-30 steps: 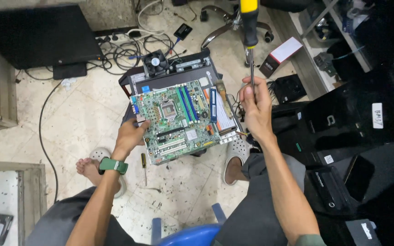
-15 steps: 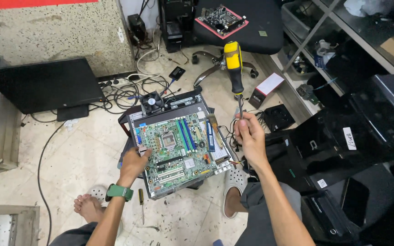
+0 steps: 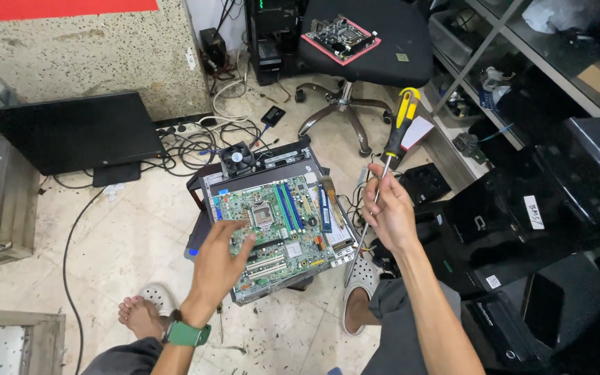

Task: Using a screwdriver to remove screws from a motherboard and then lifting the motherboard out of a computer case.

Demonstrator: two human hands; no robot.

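A green motherboard (image 3: 282, 222) lies tilted on a dark computer case (image 3: 272, 163) in front of me. My left hand (image 3: 218, 267), with a green watch on the wrist, rests on the board's near left edge, thumb reaching over it. My right hand (image 3: 389, 212) hovers just right of the board and grips the metal shaft of a long screwdriver (image 3: 383, 173) with a yellow and black handle pointing up and away. A black cooling fan (image 3: 237, 159) sits at the case's far end.
A black monitor (image 3: 71, 132) lies on the floor at left beside tangled cables (image 3: 196, 139). An office chair (image 3: 362, 48) carrying another circuit board stands behind. Black computer cases (image 3: 522, 215) and shelving crowd the right. My sandalled feet (image 3: 151, 305) rest below.
The view has tilted up and drawn closer. My right hand has tipped the screwdriver so its handle leans right. My left hand has slid further onto the board.
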